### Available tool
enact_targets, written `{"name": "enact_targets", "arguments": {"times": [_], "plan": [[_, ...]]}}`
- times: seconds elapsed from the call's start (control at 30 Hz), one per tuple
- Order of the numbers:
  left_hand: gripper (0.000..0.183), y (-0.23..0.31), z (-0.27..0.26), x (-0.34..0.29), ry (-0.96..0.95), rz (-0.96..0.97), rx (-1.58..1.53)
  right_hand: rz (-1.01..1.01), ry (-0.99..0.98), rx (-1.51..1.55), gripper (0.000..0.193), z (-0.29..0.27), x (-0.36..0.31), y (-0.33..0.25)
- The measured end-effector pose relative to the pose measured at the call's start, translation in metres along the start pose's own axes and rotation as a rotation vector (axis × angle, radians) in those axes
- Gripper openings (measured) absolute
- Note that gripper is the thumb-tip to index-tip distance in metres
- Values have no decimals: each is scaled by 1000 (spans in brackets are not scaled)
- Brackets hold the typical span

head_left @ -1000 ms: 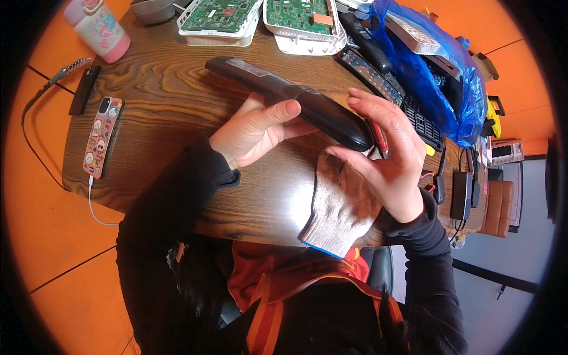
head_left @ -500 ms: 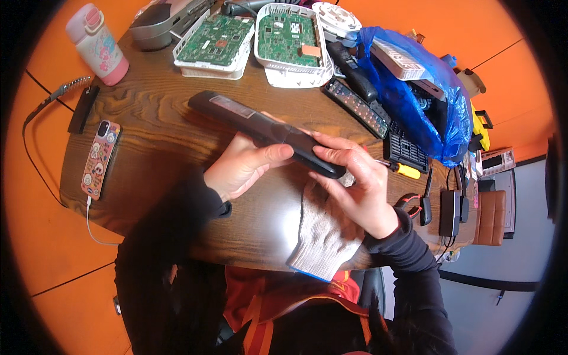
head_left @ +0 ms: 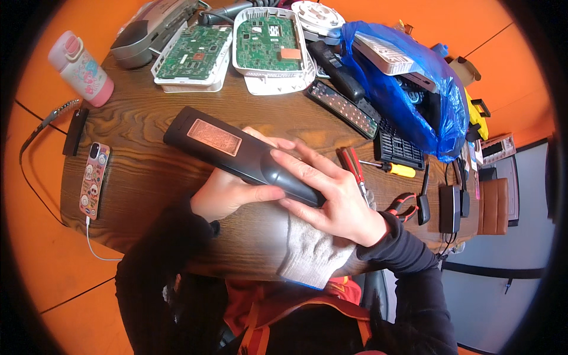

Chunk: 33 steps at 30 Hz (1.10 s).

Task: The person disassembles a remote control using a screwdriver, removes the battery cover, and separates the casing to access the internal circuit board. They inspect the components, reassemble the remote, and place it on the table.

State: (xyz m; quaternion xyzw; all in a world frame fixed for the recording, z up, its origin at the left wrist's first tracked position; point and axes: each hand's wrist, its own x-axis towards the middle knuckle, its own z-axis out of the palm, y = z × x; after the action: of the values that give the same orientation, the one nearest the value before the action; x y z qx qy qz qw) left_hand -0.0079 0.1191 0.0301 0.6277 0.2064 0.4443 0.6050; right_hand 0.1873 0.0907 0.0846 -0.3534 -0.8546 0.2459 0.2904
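A long black remote control [head_left: 254,163] is held above the table, its back turned up and a coppery label [head_left: 214,138] showing near its far left end. My left hand [head_left: 222,195] grips it from below, with the thumb along the near edge and fingertips past the far edge. Over the rounded right end, my right hand [head_left: 340,204] is closed, fingers lying across the back and thumb at the near side. The remote's underside is hidden. Beneath my right hand lies a grey knitted glove [head_left: 313,254], partly covered.
Two white housings with green circuit boards [head_left: 195,56] [head_left: 266,44] stand at the back. A blue plastic bag [head_left: 414,106], another remote [head_left: 343,109], a yellow screwdriver [head_left: 402,170] and red-handled pliers [head_left: 404,206] lie right. A phone [head_left: 93,180] and bottle [head_left: 83,68] are left.
The remote has tilted so its labelled back faces up more, and has shifted slightly left and down. My right fingers have spread further across it. The whole view has shifted a little.
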Motion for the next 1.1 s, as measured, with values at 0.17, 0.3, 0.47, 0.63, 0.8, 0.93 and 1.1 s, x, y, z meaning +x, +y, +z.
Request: {"name": "enact_targets", "arguments": {"times": [0.17,0.3,0.47,0.63,0.8,0.93,1.1], "plan": [[75,2,6,-1,30,-112,-208,102,65,-159,56,-28,-6,7],[74,5,2,-1,47,-219,-156,231,354,-351,49,-58,-3,44],[64,3,1,1,48,-219,-158,346,350,-555,47,-68,-6,89],[47,2,3,2,65,-205,-217,237,368,-664,48,-57,5,128],[43,0,2,1,38,-192,-202,190,391,-755,42,-53,10,147],[39,-1,0,0,16,-197,-170,220,315,-697,41,-58,14,137],[41,-2,0,2,-3,-183,-143,5,287,-618,39,-66,10,78]]}}
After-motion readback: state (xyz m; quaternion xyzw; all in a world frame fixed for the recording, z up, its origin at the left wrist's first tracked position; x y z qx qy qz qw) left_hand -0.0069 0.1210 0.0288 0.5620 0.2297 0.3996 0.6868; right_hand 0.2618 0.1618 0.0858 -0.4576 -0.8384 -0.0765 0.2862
